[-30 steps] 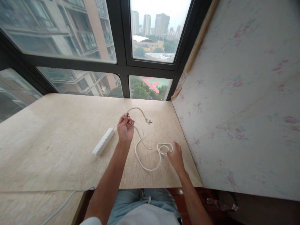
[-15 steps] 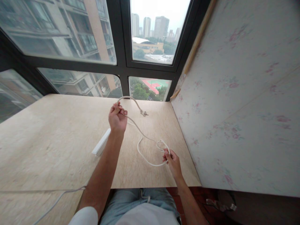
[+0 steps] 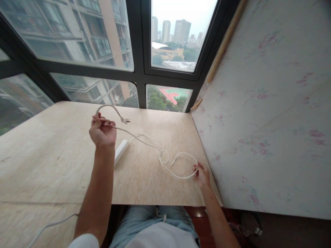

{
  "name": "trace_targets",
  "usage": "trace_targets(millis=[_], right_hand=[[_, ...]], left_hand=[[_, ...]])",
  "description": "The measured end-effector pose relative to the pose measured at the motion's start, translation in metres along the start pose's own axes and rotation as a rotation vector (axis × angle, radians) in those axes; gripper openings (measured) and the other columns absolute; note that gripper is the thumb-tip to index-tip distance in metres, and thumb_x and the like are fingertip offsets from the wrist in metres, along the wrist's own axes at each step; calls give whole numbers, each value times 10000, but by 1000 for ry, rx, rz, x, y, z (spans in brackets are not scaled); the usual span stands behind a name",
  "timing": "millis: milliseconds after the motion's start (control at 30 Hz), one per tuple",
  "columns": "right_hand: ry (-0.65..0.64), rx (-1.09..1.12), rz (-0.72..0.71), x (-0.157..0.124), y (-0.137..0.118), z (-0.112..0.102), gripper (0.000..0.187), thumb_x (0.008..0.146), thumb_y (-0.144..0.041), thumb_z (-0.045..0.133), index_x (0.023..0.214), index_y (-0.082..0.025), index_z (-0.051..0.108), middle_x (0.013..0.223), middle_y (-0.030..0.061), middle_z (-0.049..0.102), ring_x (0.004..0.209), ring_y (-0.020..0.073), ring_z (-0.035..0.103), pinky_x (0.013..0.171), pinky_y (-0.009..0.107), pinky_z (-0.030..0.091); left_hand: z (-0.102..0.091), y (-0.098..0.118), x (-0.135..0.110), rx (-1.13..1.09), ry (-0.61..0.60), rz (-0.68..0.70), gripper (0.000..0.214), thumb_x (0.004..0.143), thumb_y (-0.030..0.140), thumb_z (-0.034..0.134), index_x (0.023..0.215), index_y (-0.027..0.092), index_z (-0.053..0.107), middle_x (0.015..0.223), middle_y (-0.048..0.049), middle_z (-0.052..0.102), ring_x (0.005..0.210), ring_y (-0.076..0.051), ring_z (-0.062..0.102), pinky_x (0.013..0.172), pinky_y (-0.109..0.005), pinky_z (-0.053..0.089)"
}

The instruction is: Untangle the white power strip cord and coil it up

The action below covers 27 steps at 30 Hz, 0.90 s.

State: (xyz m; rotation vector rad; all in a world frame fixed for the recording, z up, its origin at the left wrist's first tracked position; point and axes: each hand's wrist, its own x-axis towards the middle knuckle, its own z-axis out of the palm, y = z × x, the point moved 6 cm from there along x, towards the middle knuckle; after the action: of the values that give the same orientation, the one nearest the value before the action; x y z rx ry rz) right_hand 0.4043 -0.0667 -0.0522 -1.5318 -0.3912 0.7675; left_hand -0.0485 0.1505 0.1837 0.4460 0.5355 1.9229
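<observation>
A white power cord (image 3: 139,139) runs between my two hands above the pale tabletop (image 3: 144,182). My left hand (image 3: 103,131) is closed round the cord near its plug end, and the plug (image 3: 125,120) dangles to the right of the fingers, prongs pointing right. My right hand (image 3: 202,173) pinches a wide loop of the same cord near the wall side. Midway, the cord crosses itself in a small tangled loop. A white power strip (image 3: 121,151) lies on the tabletop, partly behind my left forearm, with the cord leading out of its far end.
Dark-framed windows (image 3: 141,62) border the far side of the tabletop. A flower-patterned wall (image 3: 258,137) stands along the right. A grey cable (image 3: 51,224) lies at the lower left, and a clear bundle with a cable rests in shadow at the lower right.
My left hand has moved left with the plug end, and my right hand has moved right. The cord between them is stretched wider, and its right loop is larger. More of the power strip shows.
</observation>
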Motion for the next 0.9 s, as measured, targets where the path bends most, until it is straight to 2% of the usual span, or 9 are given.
trace_targets(millis=[100,167,233,333,433,533,633,733,900], right_hand=[[67,-243,-232,3,-20,5,306,615,-232,654,917,-192,622,885,65,672,823,234,619,700,338,499],[58,-418,-437,-5,-37,18,352,653,-206,608,1003,-180,618,1080,120,631,1061,280,556,937,432,437],[-61,-594,-637,-18,-50,43,398,719,-201,554,1114,-172,593,1198,139,582,1184,289,485,1049,491,344],[-393,-734,-764,-44,-48,87,478,773,-206,547,1251,-205,534,1271,121,559,1232,270,473,1075,490,332],[-661,-861,-798,-68,-36,122,619,766,-238,627,1360,-226,454,1371,127,500,1307,277,421,1079,473,335],[-765,-965,-794,-79,-25,142,703,735,-228,694,1388,-232,433,1420,145,451,1322,290,406,1055,455,359],[-798,-986,-761,-78,-20,150,483,762,-185,672,1233,-235,580,1237,123,594,1137,265,557,959,414,431],[-811,-832,-708,-74,-22,148,216,801,-212,647,1014,-236,670,1002,66,671,960,226,615,888,378,461],[-676,-417,-557,-63,-38,127,229,799,-329,661,1012,-249,686,987,39,684,927,198,622,884,341,463]], left_hand=[[1,3,-10,-17,-14,-3,214,904,266,583,708,200,635,550,47,514,425,-39,409,461,-187,372],[2,2,-19,-24,-32,-23,200,898,261,593,715,195,638,553,47,515,432,-39,417,470,-188,378],[3,-1,-29,-22,-38,-48,196,898,263,595,724,187,640,557,47,512,433,-36,417,476,-185,380],[5,-9,-44,-20,-31,-94,191,899,263,596,737,172,640,555,49,508,430,-32,413,475,-180,376],[6,-14,-54,-33,-14,-136,181,897,255,599,748,160,637,545,52,510,427,-31,417,474,-180,377],[5,-14,-59,-61,10,-158,180,910,242,578,769,148,640,541,54,517,427,-30,429,479,-182,383],[-2,-9,-59,-55,18,-157,154,893,243,605,779,147,640,541,58,525,423,-28,439,480,-182,386],[-17,-3,-59,-26,30,-129,132,862,252,649,774,154,637,540,63,534,420,-28,444,475,-182,383],[-49,-4,-68,16,97,-115,111,818,233,696,766,152,641,541,68,546,419,-29,450,471,-184,380]])
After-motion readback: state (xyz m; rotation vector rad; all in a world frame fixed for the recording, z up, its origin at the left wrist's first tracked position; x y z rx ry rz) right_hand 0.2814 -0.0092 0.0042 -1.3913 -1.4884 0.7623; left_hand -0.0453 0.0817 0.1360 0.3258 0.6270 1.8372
